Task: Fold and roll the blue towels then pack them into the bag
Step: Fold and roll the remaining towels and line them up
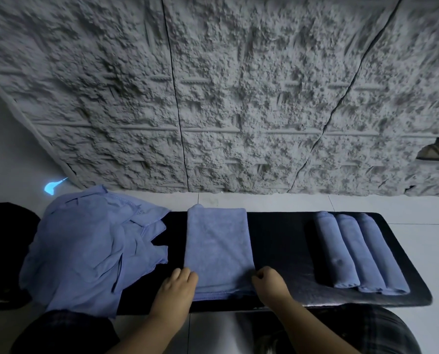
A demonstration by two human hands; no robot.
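Folded towel (218,249): left hand (177,287) and right hand (270,283) are pinching its near corners; rolling is likely beginning, needing even, tight turns beside 3 rolled towels (358,254).

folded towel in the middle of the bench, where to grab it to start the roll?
Take the folded towel by its two near corners, coming from the near side, as the left hand and right hand do. It lies flat as a long strip running away from the person, so that short hemmed edge probably rolls forward cleanly.
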